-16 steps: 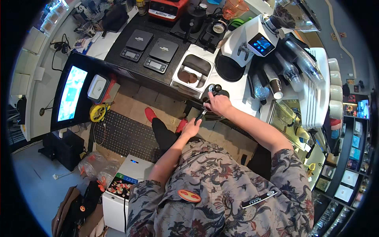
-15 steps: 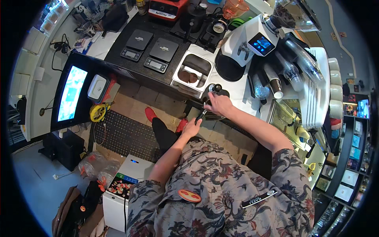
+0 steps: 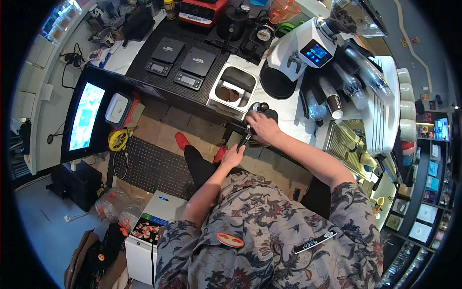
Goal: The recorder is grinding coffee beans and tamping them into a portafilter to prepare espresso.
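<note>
Wrapped around the black handle of a portafilter [image 3: 245,141], my left hand [image 3: 232,157] is low in front of the counter edge. My right hand [image 3: 263,128] is closed over the portafilter's head, palm down, with its fingers bent. Whatever lies beneath those fingers is hidden by the hand. Just beyond my right hand, a black mat [image 3: 273,114] at the counter edge carries dark, round-topped tools [image 3: 263,106]. A steel knock box [image 3: 233,107] with round brown coffee pucks [image 3: 227,94] inside is set in the counter to the left of the mat.
Two black scales [image 3: 198,62] rest on the dark counter mat. A white coffee grinder [image 3: 301,50] stands behind my right hand, with stacked cups [image 3: 332,98] beside it. An espresso machine [image 3: 349,147] is at the right. A screen [image 3: 87,115] and a white box [image 3: 163,207] are on the left.
My right hand has shifted slightly left and turned, its fingers now covering more of the portafilter's head. My left hand stays on the handle. The whole view has shifted slightly.
</note>
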Available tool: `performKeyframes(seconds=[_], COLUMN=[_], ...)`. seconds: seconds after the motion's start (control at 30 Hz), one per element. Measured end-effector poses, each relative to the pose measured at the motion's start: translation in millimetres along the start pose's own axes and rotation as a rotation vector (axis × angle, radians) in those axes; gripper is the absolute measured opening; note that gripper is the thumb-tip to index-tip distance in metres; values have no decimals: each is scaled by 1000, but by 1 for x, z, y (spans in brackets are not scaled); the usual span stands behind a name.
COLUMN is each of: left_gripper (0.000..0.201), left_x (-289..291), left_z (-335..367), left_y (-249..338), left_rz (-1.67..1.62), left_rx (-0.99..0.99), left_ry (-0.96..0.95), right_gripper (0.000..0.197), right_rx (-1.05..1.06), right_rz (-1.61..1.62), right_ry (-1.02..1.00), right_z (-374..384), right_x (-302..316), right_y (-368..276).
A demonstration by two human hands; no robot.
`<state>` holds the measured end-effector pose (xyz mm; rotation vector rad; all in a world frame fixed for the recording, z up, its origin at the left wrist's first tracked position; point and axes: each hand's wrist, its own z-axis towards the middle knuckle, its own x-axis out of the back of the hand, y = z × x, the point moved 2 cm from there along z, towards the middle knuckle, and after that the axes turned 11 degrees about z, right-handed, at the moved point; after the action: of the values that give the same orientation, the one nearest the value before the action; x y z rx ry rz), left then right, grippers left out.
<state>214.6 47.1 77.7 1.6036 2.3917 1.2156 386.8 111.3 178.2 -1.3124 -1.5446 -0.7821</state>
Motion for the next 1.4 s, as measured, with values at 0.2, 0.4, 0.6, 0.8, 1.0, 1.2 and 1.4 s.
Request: performKeyframes(seconds=[0.2, 0.4, 0.6, 0.8, 1.0, 1.2, 1.4], left_gripper=[67, 67, 82, 76, 67, 66, 66], left_x=[-16, -21, 2, -9, -11, -1, -1], left_z=[13, 15, -2, 2, 8, -3, -1], left_y=[-20, -22, -2, -12, -12, -9, 1], left_rz=[-24, -20, -40, -35, -29, -22, 7], left_rx=[-6, -6, 5, 18, -3, 12, -38], left_ry=[32, 96, -29, 35, 10, 18, -2], right_gripper=[68, 74, 84, 80, 52, 52, 57], right_rx=[-111, -319, -303, -114, -50, -249, -356], right_rz=[56, 163, 168, 140, 355, 580, 572], right_ry=[29, -177, -73, -140, 120, 138, 269], right_z=[5, 12, -1, -16, -24, -35, -15], right_x=[25, 18, -9, 20, 7, 35, -22], right_y=[-14, -10, -5, -33, -13, 14, 83])
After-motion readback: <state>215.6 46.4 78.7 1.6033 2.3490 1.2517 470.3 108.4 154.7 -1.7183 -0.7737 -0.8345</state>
